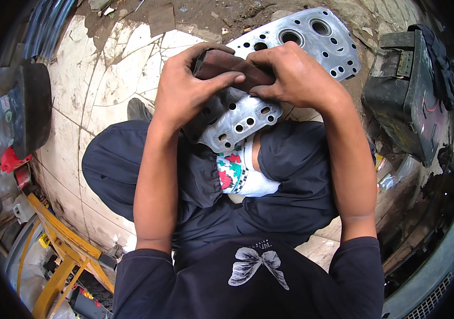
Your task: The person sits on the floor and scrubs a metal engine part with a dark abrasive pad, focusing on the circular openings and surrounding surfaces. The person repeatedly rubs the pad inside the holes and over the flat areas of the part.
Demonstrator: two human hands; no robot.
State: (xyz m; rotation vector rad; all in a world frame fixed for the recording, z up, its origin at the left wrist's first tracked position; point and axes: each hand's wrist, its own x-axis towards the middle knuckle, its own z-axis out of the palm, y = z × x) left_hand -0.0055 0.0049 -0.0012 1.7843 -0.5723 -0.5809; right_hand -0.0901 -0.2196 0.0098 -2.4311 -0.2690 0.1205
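Both of my hands grip a folded, dark reddish-brown sheet of sandpaper [221, 65], held above a flat grey metal cylinder head [312, 47]. My left hand [183, 85] is closed round the sheet's left end, its thumb lying across the near side. At the sheet's right end, my right hand [300, 74] pinches it between thumb and fingers. Running from the far right toward my knees, the cylinder head shows a bright face with round ports and several small holes. Its middle is hidden behind my hands and the sheet.
Cracked pale tiles [78, 80] cover the floor, with dirt and debris along the far side. A black box [392, 80] stands at the right. On the left are a dark container [33, 106] and a yellow metal frame [62, 239]. My bent legs flank the cylinder head's near end.
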